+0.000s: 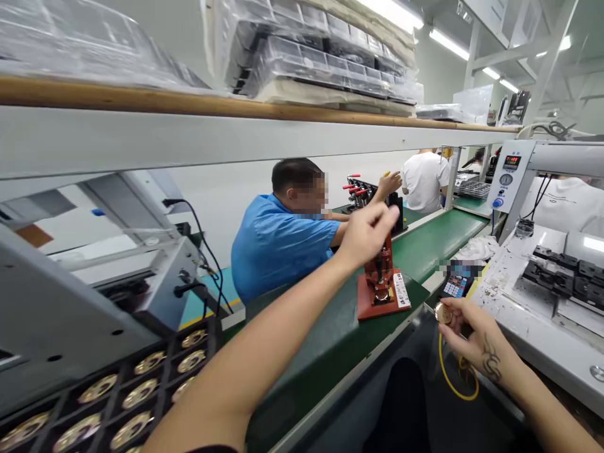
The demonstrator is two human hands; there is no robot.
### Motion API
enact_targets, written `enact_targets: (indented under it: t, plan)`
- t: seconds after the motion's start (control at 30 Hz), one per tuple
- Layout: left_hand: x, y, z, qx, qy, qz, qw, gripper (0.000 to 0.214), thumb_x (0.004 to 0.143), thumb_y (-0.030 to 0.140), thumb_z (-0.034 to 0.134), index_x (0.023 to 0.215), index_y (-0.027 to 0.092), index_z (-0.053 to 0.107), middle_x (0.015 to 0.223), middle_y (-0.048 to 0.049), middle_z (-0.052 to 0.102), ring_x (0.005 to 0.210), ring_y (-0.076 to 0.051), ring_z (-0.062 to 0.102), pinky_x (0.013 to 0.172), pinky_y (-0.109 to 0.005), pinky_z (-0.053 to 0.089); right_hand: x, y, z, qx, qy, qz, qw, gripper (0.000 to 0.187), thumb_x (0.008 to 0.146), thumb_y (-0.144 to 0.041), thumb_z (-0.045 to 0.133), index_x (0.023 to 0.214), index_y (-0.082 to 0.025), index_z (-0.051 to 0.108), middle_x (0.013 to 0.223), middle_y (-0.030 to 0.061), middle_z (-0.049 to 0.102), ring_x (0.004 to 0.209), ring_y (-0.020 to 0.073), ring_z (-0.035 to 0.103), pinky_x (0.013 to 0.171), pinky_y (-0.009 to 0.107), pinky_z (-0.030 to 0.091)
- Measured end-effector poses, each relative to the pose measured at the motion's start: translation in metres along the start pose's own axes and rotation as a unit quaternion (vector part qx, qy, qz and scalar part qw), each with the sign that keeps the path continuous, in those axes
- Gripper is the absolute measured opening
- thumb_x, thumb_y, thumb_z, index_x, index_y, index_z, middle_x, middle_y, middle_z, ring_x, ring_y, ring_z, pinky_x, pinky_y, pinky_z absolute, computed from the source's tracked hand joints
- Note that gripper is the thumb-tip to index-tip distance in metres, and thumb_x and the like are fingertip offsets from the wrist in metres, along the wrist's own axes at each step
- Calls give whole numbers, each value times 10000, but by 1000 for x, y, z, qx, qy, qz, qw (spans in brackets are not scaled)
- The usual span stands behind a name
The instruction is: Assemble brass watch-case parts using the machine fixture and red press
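A black tray [166, 377] holds shiny gold rings [87, 389]. Then there is a person in a blue shirt [283, 239]. The left hand [370, 231] curls its fingers by the top of a red press [369, 301]; I cannot tell if they grip it. The right hand [472, 333] pinches a round gold piece [442, 313], near a small keypad [457, 287]

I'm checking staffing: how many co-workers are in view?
3: one person in blue beyond the red press, one in white farther back, another in white at far right behind the machine. Others may be hidden.
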State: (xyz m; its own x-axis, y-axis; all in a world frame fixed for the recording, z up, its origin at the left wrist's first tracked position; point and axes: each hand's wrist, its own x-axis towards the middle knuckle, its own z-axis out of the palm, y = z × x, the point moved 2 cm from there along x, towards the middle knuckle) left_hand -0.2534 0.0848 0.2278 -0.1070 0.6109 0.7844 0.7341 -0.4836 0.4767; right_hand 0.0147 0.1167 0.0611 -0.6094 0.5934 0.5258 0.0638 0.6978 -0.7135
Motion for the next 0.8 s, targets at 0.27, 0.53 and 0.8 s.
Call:
enact_targets:
  t: [0.27,0.53,0.8]
  plan:
    - [-9,-80,-56,40,-51,-298,952,339,1051,477,446,982,193,617,843,-48,714,785,-194,687,767,-309,544,49,49,54,3,-61,16,998,263,934,-311,641,1161,-183,669,807,-5,593,668,150,558,629,276,482]
    - [-151,-117,14,10,-303,-388,870,193,796,345,703,831,158,733,576,-1,639,537,-202,634,562,-288,482,91,83,105,1,-103,-3,995,189,856,-248,658,1035,-190,680,805,-7,589,674,152,532,659,279,456]
    - [-156,-138,46,35,-241,-328,913,213,681,280,799,841,161,725,664,16,593,678,-176,553,643,-272,393,103,103,120,-5,-126,4,992,163,872,-251,668,1020,-186,684,867,16,656,706,158,571,680,274,479]
